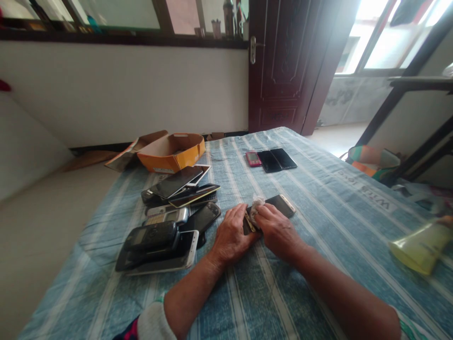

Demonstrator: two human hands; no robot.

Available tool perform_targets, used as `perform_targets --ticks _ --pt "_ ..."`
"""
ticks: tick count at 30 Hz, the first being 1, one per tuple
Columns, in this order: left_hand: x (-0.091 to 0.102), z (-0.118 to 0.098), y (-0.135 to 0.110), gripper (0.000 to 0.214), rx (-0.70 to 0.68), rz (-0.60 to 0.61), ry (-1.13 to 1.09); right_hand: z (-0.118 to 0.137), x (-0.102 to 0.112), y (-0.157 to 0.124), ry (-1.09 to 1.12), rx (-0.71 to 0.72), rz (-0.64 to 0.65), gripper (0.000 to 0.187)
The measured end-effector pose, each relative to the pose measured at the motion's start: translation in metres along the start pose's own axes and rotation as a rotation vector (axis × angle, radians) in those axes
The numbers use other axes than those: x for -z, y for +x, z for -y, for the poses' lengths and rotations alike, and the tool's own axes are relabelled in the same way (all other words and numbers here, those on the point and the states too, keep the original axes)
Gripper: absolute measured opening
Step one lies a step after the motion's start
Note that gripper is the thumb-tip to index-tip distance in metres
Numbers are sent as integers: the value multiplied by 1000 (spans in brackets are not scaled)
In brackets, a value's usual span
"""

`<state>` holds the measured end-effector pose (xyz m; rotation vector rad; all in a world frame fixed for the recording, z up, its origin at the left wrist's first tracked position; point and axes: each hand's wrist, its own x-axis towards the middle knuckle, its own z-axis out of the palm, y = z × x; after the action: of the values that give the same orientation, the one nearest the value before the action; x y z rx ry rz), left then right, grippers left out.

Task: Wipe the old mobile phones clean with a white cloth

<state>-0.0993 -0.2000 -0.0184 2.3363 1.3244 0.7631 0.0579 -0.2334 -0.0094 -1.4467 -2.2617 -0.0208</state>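
Observation:
A dark smartphone with a gold edge (pixel 281 204) lies on the striped blue cloth. My left hand (pixel 231 233) rests on its near end, fingers curled over the edge, holding it down. My right hand (pixel 274 226) is closed on a small crumpled white wipe (pixel 255 207) and presses it against the phone's screen. To the left sits a heap of several old phones (pixel 170 222).
An open orange cardboard box (pixel 173 151) stands at the far left of the table. A pink phone (pixel 253 158) and two dark phones (pixel 278 159) lie in a row further back. A yellowish plastic bottle (pixel 421 245) lies at the right edge. Beyond is a dark door (pixel 283 66).

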Motion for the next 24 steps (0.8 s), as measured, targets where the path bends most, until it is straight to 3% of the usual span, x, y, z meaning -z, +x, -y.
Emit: perform_targets --ticks 7,18,21,24 --pt "4 -6 2 61 1 29 -4 -9 4 12 -8 -24 18 22" --pt "5 -7 1 63 15 22 -20 -54 10 10 -250 -341 -23 26" --pt "5 -8 2 64 22 24 -17 -47 9 9 -242 -313 -28 26" --pt "4 -7 2 65 25 20 -14 -30 5 10 -152 -176 -26 26"
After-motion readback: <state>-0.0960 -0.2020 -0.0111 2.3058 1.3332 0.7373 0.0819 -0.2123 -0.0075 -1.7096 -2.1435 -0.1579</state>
